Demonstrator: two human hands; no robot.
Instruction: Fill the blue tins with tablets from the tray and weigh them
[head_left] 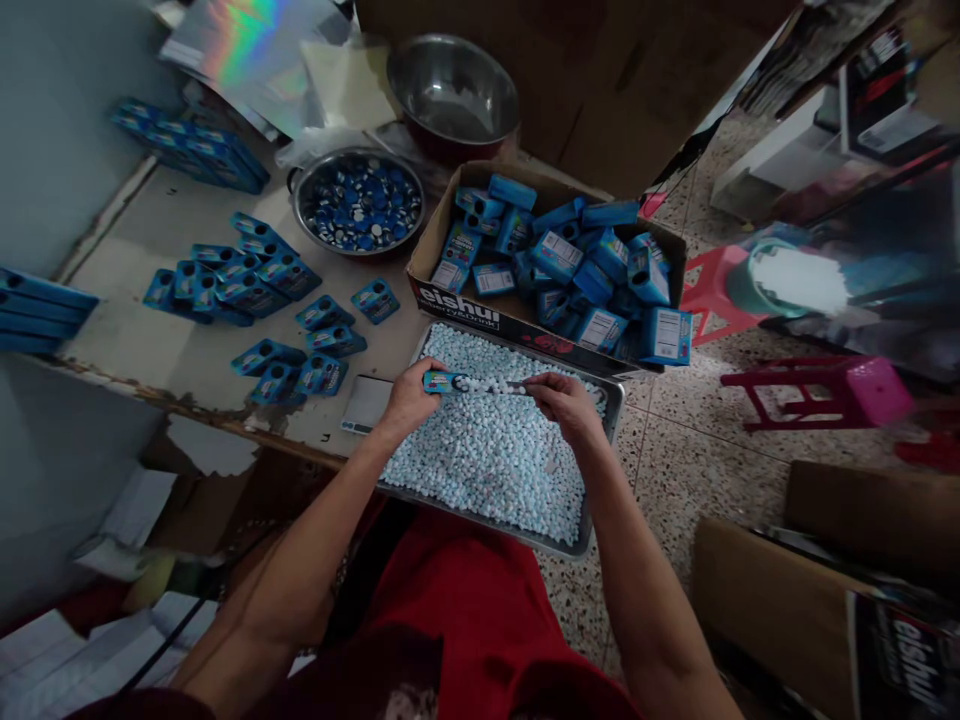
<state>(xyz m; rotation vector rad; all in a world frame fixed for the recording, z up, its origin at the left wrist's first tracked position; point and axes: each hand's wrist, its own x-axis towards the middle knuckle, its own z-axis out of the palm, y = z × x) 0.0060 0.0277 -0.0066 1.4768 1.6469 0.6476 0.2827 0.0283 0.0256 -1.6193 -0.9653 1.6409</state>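
Observation:
Both of my hands hold one long clear tube (480, 384) with a blue label at its left end and pale beads inside. My left hand (409, 400) is closed round the labelled end. My right hand (566, 403) pinches the other end. The tube lies level just above a metal tray (592, 520) heaped with small pale blue and white beads. Behind the tray stands an open cardboard box (431, 250) full of blue packets.
A steel pan of blue caps (358, 203) and an empty steel bowl (453, 92) stand at the back. Loose blue packets (247, 285) lie on the worn tabletop, beside a small scale (365, 403). Red and pink stools (825, 390) stand on the floor to the right.

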